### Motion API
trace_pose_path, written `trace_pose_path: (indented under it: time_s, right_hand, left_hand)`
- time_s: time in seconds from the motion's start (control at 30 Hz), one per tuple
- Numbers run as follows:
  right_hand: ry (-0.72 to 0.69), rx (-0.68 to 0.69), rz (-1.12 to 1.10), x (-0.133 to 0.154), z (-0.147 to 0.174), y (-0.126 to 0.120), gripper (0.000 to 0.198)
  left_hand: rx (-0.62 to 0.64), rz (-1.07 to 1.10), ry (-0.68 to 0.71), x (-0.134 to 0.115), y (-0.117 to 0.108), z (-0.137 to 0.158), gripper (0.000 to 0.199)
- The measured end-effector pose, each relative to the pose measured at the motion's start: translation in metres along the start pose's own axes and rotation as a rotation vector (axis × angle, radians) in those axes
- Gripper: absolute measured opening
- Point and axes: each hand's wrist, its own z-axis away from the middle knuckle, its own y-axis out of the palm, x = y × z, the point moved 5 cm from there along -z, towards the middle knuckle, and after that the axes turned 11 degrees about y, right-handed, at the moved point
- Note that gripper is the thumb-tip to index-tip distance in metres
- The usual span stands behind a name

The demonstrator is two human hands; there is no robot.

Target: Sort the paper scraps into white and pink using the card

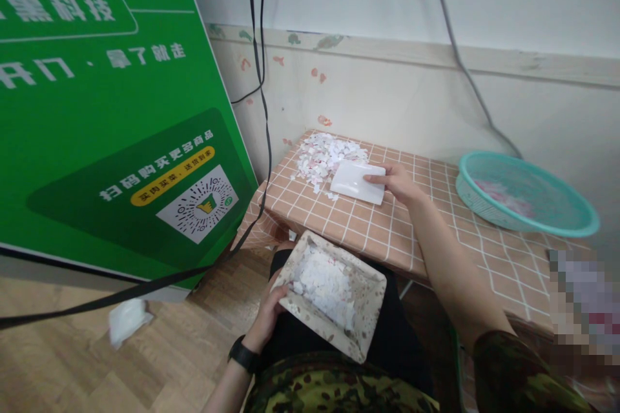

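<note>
My left hand (272, 300) grips the left rim of a speckled rectangular tray (371, 284) held over my lap. Small torn white paper scraps (322, 281) lie inside it. On the checked table, my right hand (400, 182) pinches the right edge of a flat, glossy white card (356, 182), thumb on top. The card's left side meets a spread pile of white and pinkish paper scraps (327, 155) near the wall. My right fingers under the card are partly hidden.
A turquoise plastic basket (576, 200) with pinkish scraps stands at the table's right. A black cord (267, 135) hangs before the green cabinet (121, 90) on the left. The brown checked table (440, 232) meets the wall. A white bag-like item (126, 321) lies on the floor.
</note>
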Motion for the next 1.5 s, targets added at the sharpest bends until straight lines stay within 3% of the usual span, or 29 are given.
trace_pose_path:
  time_s: [0.17,0.37,0.6,0.83,1.07,1.17,1.4,1.5]
  right_hand:
    - [0.011,0.070,0.018,-0.005,0.000,0.000,0.039]
    - [0.016,-0.064,0.014,-0.005,0.000,-0.010,0.042]
    - [0.033,0.014,0.023,-0.005,0.001,-0.007,0.039]
    - [0.038,-0.045,0.004,-0.009,-0.002,-0.013,0.038]
    - [0.025,0.032,0.025,-0.011,-0.003,-0.009,0.037]
    - [0.030,0.006,0.008,-0.008,-0.002,-0.010,0.037]
    - [0.024,0.093,0.008,-0.007,0.002,0.014,0.039]
    - [-0.028,0.052,0.006,-0.007,-0.001,0.016,0.036]
  left_hand:
    - [0.013,-0.028,0.011,-0.003,0.001,-0.001,0.054]
    - [0.013,-0.046,0.033,-0.006,0.003,0.000,0.051]
    - [0.000,-0.040,0.049,-0.011,0.007,0.001,0.047]
    - [0.031,-0.031,0.079,-0.014,0.010,0.001,0.047]
    - [0.013,-0.028,0.063,-0.011,0.008,0.001,0.050]
    - [0.013,-0.045,0.065,-0.012,0.008,0.001,0.049]
    - [0.002,-0.039,0.056,-0.008,0.005,-0.001,0.052]
    - [0.012,-0.045,0.032,-0.006,0.003,0.000,0.052]
